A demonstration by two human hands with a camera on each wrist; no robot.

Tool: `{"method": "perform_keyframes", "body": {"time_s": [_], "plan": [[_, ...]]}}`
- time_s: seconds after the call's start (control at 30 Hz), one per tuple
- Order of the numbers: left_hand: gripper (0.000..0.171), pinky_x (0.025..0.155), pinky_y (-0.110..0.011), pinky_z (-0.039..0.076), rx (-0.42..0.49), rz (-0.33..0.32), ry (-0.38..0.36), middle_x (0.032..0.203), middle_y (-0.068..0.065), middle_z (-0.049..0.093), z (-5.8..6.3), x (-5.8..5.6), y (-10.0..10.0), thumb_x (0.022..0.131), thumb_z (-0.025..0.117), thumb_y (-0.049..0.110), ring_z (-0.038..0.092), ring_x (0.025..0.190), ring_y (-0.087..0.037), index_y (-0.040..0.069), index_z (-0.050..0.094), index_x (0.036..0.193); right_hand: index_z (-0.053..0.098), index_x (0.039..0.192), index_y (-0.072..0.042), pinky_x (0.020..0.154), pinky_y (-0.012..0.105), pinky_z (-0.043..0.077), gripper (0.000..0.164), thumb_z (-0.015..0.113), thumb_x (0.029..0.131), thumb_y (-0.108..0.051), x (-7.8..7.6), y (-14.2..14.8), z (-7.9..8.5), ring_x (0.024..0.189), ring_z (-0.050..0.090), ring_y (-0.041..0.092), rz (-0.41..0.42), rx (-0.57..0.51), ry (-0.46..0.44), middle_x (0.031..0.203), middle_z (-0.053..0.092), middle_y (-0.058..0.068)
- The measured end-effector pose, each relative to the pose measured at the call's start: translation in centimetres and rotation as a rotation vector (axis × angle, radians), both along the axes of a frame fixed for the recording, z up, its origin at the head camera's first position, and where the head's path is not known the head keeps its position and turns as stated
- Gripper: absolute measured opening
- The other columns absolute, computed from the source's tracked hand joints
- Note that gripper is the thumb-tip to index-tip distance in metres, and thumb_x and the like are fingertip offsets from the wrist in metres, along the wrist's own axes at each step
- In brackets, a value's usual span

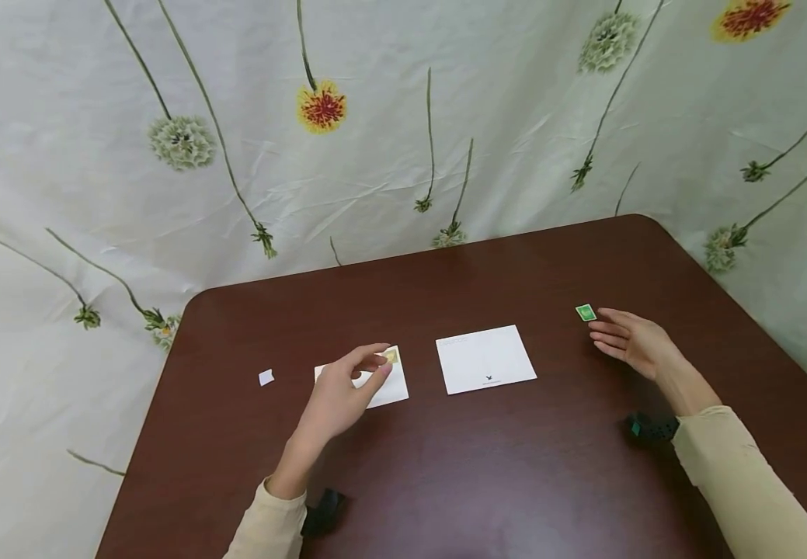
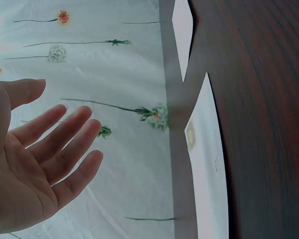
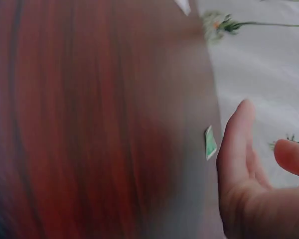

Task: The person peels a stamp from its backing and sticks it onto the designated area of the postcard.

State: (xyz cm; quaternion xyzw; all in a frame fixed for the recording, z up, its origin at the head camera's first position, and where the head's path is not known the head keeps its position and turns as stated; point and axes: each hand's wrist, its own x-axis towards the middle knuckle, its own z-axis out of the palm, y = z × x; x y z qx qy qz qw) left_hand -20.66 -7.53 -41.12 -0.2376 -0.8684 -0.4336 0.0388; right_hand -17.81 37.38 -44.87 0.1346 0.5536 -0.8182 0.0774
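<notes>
My left hand (image 1: 340,388) hovers over a white envelope (image 1: 394,388) and hides part of it. A yellowish stamp (image 1: 391,355) sits at that envelope's upper right corner, and the left wrist view shows the same stamp (image 2: 191,135). The left fingers (image 2: 72,154) are loosely bent and nothing lies between them. On the right, my right hand (image 1: 637,341) is just beside a small green stamp (image 1: 586,312) with a white border, its fingers extended. The right wrist view shows a gap between this hand (image 3: 249,184) and the green stamp (image 3: 211,143).
A second white envelope (image 1: 485,359), with a small dark bird mark, lies mid-table between the hands. Left of the stamped envelope is a small white paper piece (image 1: 266,377). The dark brown table (image 1: 403,295) backs onto a flower-print cloth (image 1: 375,171).
</notes>
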Motion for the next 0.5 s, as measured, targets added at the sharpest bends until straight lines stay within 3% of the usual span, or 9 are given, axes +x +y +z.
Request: {"method": "perform_keyframes", "body": {"time_s": [0.1,0.27,0.5], "plan": [[0.027,0.080,-0.043,0.049,0.006,-0.011,-0.007,0.092,0.000,0.070,0.0,0.0,0.1,0.089,0.067,0.010,0.065,0.089,-0.017,0.008,0.066,0.116,0.010,0.149,0.006,0.080,0.026,0.052,0.065,0.043,0.103,-0.025,-0.7,0.2,0.0,0.083,0.064,0.005,-0.017,0.267,-0.050,0.089,0.064,-0.007],[0.026,0.079,-0.047,0.049,0.016,-0.021,-0.015,0.092,0.000,0.070,-0.2,-0.1,0.1,0.089,0.067,0.011,0.065,0.088,-0.017,0.009,0.067,0.115,0.023,0.144,0.012,0.073,0.023,0.053,0.058,0.040,0.103,-0.025,-1.9,0.3,-0.2,0.073,0.063,0.001,-0.047,0.528,-0.093,0.083,0.061,-0.008],[0.026,0.080,-0.047,0.049,0.023,-0.008,-0.046,0.093,0.000,0.069,-0.6,-0.2,-0.1,0.090,0.068,0.012,0.064,0.088,-0.017,0.009,0.067,0.115,0.048,0.130,0.011,0.065,0.026,0.053,0.048,0.046,0.101,-0.026,-3.4,-0.4,-0.6,0.071,0.060,0.012,-0.099,0.903,-0.109,0.102,0.064,0.019]]}}
